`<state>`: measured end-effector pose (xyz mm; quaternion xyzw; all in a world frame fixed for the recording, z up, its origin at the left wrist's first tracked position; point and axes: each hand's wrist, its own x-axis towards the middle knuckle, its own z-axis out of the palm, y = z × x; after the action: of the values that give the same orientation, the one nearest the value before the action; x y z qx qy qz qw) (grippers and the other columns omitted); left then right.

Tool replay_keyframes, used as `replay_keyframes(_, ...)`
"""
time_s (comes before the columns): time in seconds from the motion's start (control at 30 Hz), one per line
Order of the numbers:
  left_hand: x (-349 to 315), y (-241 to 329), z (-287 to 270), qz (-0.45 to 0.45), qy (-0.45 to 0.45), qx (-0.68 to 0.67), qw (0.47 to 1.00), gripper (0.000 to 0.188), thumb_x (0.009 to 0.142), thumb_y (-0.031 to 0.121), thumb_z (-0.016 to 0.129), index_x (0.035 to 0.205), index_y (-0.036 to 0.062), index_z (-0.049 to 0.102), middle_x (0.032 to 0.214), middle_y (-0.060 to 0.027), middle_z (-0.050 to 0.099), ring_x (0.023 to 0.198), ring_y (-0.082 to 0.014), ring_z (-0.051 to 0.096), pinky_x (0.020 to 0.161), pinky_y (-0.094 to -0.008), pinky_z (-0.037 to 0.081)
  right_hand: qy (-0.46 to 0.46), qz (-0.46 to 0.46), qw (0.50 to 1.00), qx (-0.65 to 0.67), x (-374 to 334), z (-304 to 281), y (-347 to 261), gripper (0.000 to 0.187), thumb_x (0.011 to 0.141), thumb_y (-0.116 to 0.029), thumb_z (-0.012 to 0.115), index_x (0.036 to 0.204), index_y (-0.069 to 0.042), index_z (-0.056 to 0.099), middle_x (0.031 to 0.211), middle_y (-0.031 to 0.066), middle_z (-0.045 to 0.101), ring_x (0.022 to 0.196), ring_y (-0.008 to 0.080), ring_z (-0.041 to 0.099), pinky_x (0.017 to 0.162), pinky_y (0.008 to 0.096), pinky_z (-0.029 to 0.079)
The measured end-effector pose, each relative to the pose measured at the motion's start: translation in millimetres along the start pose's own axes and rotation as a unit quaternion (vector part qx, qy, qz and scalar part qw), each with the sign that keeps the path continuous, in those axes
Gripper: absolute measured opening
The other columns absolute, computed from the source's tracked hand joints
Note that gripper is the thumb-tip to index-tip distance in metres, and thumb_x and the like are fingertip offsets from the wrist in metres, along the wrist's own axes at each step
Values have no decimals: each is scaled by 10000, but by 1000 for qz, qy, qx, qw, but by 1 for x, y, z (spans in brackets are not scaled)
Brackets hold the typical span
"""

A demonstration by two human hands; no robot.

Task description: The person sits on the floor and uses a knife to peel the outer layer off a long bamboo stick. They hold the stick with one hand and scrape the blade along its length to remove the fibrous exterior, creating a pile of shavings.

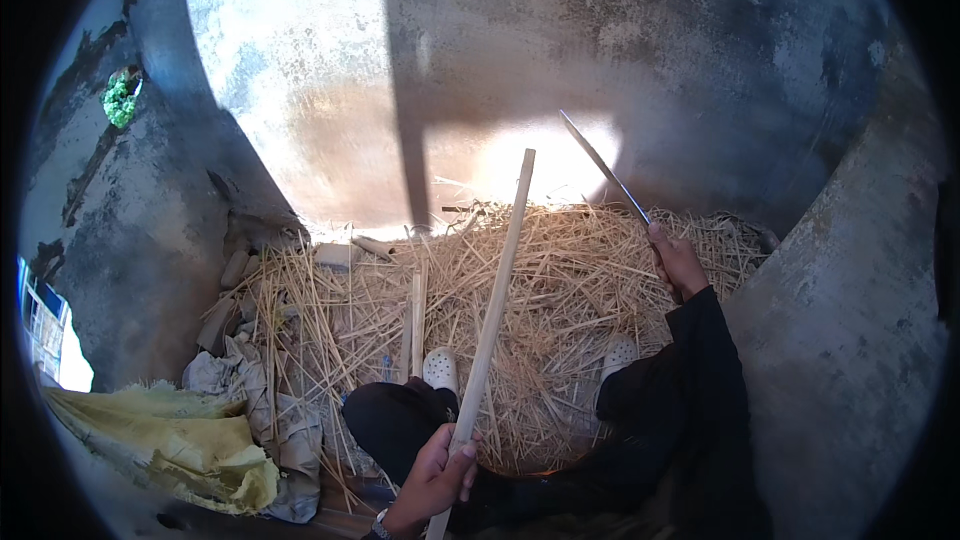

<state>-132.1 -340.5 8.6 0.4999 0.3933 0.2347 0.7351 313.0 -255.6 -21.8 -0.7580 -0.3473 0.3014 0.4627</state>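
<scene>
A long pale strip of split bamboo or wood (497, 290) slants up and away from my lap, its far end in front of the sunlit wall. My left hand (438, 470) is wrapped round its lower part, with the near end running out below the fist. To the right, my right hand (677, 262) grips a long thin-bladed knife (607, 168) by its handle. The blade points up and to the left, well apart from the strip. The handle is mostly hidden in my fingers.
Heaped shavings and thin strips (560, 290) cover the floor round my light clogs (440, 370). Two short slats (418, 325) stand by my left foot. A yellowish sack (165, 440) and grey cloth (292, 430) lie at left. Plastered walls (700, 70) enclose the far side and right.
</scene>
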Motion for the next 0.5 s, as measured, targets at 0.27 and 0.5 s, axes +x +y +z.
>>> replay_keyframes(0.27, 37, -1, 3, 9, -45, 33, 998, 260, 991, 262, 413, 1125, 42, 448, 613, 7, 452, 423, -65, 395, 396, -195, 344, 150, -3, 985, -84, -132, -11, 164, 570, 921, -478, 497, 698, 45, 538, 585, 167, 485, 569, 220, 511, 581, 377, 402)
replay_keyframes(0.5, 67, -4, 5, 18, -82, -60, 995, 417, 987, 284, 381, 1252, -35, 424, 619, -36, 474, 415, -96, 408, 408, -202, 350, 188, 119, 942, -253, -264, 36, 338, 610, 885, -519, 518, 769, 74, 603, 689, 275, 565, 643, 396, 575, 607, 475, 438)
